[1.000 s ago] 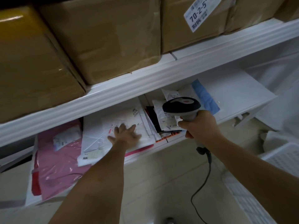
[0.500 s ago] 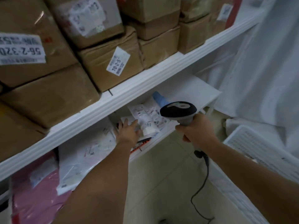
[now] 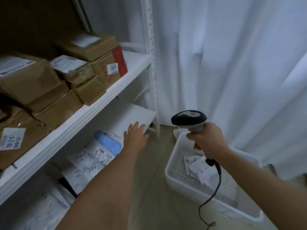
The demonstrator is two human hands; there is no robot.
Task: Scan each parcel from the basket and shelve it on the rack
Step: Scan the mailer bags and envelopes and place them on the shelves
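Note:
My right hand [image 3: 206,140] grips the grey handle of a black-headed barcode scanner [image 3: 189,119], held above the white basket [image 3: 176,156] on the floor. A few white parcels [image 3: 198,168] lie inside the basket. My left hand [image 3: 135,137] is empty, its fingers spread, hovering at the front edge of the lower shelf of the white rack [image 3: 83,117]. On that lower shelf lie flat white bagged parcels [image 3: 90,161] and a blue one [image 3: 108,142]. Brown cardboard boxes [image 3: 54,83] with labels fill the shelf above.
White curtains [image 3: 232,63] hang behind the basket and to the right of the rack's upright post [image 3: 152,72]. The scanner's black cable [image 3: 214,185] trails down over the basket to the tiled floor [image 3: 154,188].
My left hand has left the parcels on the lower shelf and pulled back to the shelf's right end. The view has swung right, bringing the basket into sight. The scanner stays in my right hand.

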